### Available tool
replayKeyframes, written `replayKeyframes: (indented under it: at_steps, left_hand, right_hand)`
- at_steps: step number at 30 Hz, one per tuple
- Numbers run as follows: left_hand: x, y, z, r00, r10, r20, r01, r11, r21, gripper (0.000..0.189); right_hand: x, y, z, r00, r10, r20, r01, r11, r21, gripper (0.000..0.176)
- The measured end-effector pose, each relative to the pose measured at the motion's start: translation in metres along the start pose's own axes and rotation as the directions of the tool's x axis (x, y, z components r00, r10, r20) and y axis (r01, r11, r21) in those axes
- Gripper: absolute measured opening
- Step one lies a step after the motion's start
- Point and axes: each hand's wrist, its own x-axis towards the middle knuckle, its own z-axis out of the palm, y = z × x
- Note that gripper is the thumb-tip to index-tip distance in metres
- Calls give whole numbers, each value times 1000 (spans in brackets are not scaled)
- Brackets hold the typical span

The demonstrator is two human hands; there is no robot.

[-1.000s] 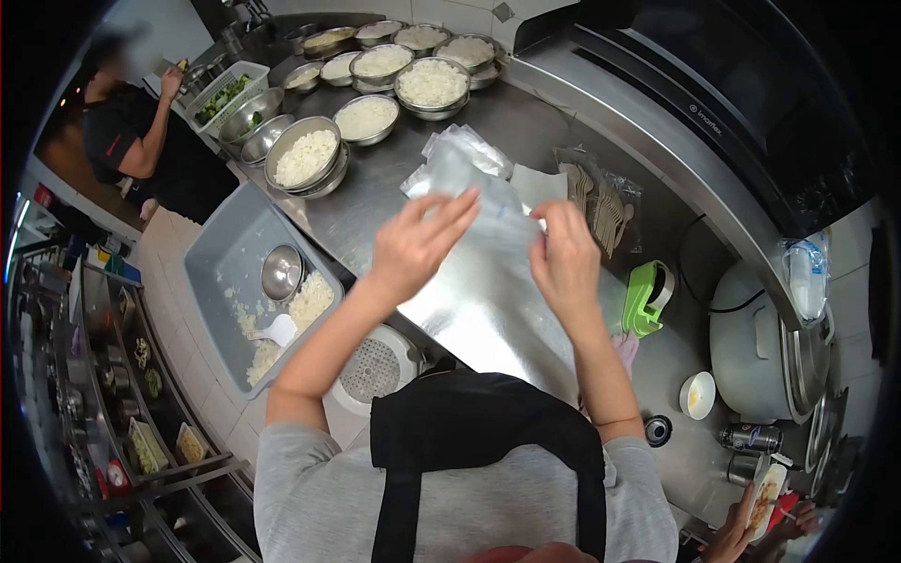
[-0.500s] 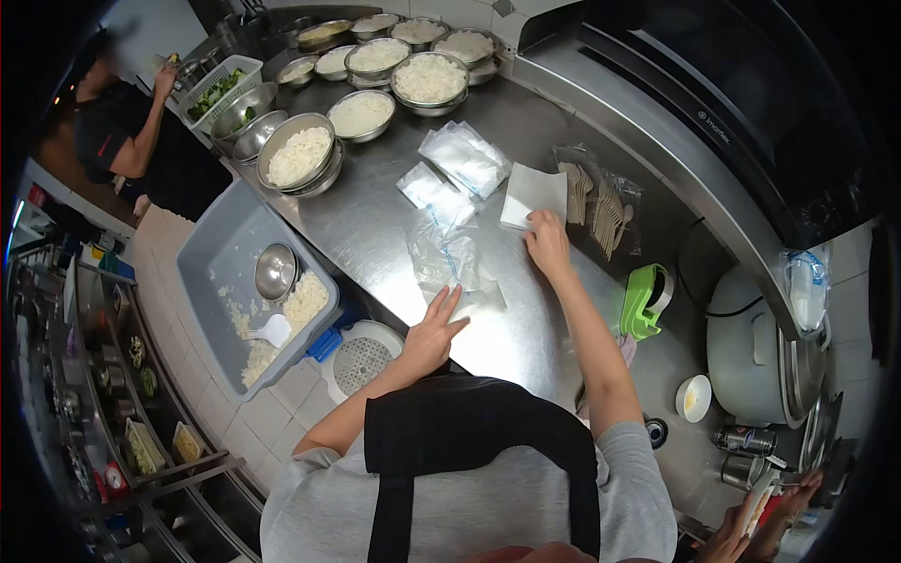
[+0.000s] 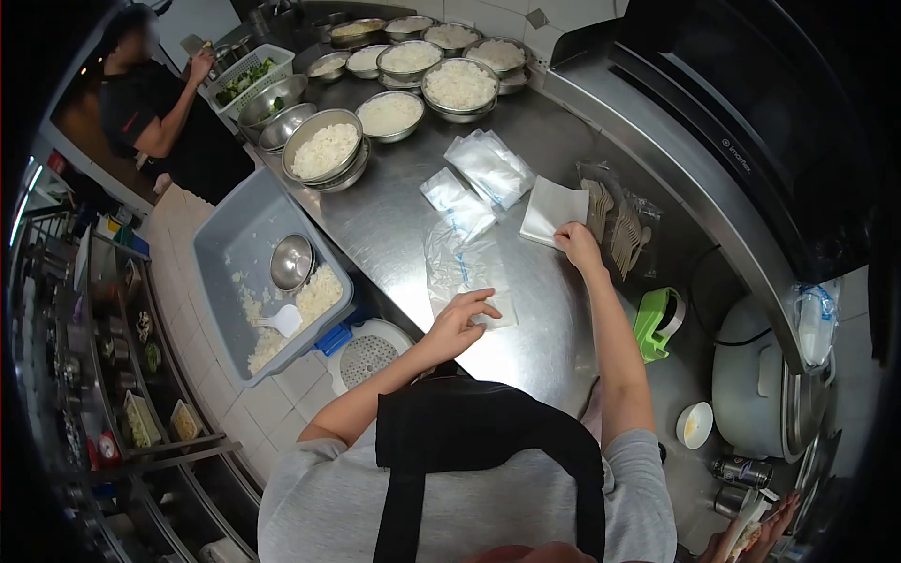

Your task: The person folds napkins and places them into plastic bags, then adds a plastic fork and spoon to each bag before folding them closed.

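My left hand [image 3: 460,326] is over the near end of a clear plastic bag [image 3: 465,267] lying flat on the steel table. Its fingers are loosely bent and apart, with nothing seen in them. My right hand [image 3: 577,246] has its fingertips pinched at the near right corner of a stack of white paper napkins [image 3: 554,208]. Beyond the clear bag lie two packs of folded plastic bags [image 3: 488,167]. Just right of the napkins, wooden forks and spoons [image 3: 627,235] lie in clear wrapping.
Several steel bowls of rice [image 3: 460,86] crowd the table's far end. A grey tub [image 3: 218,281] with rice, a bowl and a white scoop stands left. A green tape dispenser [image 3: 652,324] and large cooker [image 3: 751,385] are right. A co-worker [image 3: 150,103] stands far left; another person's hands [image 3: 770,530] show lower right.
My left hand has lifted slightly and its fingers have curled from their spread pose. My right fingers have drawn together at the napkin stack's corner. The whole view has shifted a little.
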Motion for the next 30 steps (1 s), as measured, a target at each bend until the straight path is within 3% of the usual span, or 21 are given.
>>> replayKeyframes:
  at_steps: [4, 6, 7, 9, 10, 12, 14, 15, 16, 17, 18, 19, 20, 22, 23, 24, 26, 30]
  left_hand:
    - [22, -6, 18, 989, 10, 149, 18, 982, -190, 28]
    - [32, -14, 26, 940, -141, 311, 273, 858, -436, 30]
    - [36, -12, 26, 941, -138, 308, 269, 859, -437, 30]
    - [41, -11, 23, 934, -233, 270, 339, 345, -875, 57]
    - [41, -11, 17, 934, -240, 263, 335, 340, -879, 57]
    - [37, -15, 1, 943, -219, 251, 185, -283, -941, 75]
    - [30, -24, -8, 946, -233, 224, 165, -249, -955, 86]
    - [22, -21, -10, 958, -155, 241, 189, -291, -938, 74]
    - [17, -22, -9, 956, -160, 245, 189, -297, -936, 74]
    - [13, -23, -7, 919, -255, 299, 272, -138, -952, 67]
    - [9, -24, -6, 873, -355, 334, 364, 20, -931, 59]
    - [5, -25, -8, 861, -331, 386, 379, -89, -921, 48]
    - [1, -27, -8, 859, -333, 389, 382, -90, -920, 48]
    - [-5, -31, -8, 813, -325, 483, 553, 170, -816, 47]
    - [-10, -33, -8, 854, -235, 464, 513, 237, -825, 46]
    - [-13, -30, -9, 855, -232, 463, 512, 236, -826, 46]
    - [-18, -21, -12, 834, -266, 483, 552, 382, -742, 46]
    - [-24, -11, -18, 808, -224, 545, 589, 338, -734, 47]
  right_hand:
    - [-4, -8, -3, 1000, -7, -12, 7, 999, -54, 13]
    - [-14, -24, -4, 941, -160, -298, 156, 987, -39, 15]
    - [-24, -41, -8, 909, -238, -342, 247, 969, -19, 17]
    - [-59, -87, -15, 842, -413, -347, 460, 885, 64, 19]
    - [-80, -103, -14, 828, -494, -263, 524, 850, 52, 22]
    - [-123, -127, -6, 776, -612, -150, 622, 783, 25, 30]
    - [-150, -144, -4, 764, -643, -59, 645, 758, 93, 24]
    - [-157, -149, -3, 779, -623, -69, 626, 772, 111, 21]
    - [-162, -151, -2, 794, -603, -79, 608, 784, 127, 17]
    - [-165, -150, -3, 798, -598, -74, 603, 787, 131, 17]
    - [-166, -147, -5, 866, -500, 16, 488, 851, 196, 14]
    - [-167, -146, -7, 911, -397, 112, 361, 899, 247, 12]
    - [-165, -145, -9, 913, -393, 113, 357, 901, 248, 12]
    - [-154, -145, -16, 971, -199, 133, 144, 931, 337, 8]
    - [-148, -146, -18, 943, -330, -46, 330, 908, 257, 9]
    - [-144, -145, -19, 943, -331, -45, 331, 909, 254, 9]
    - [-137, -142, -16, 917, -359, -176, 397, 868, 298, 11]
    - [-134, -136, -8, 948, -300, -108, 316, 843, 436, 13]
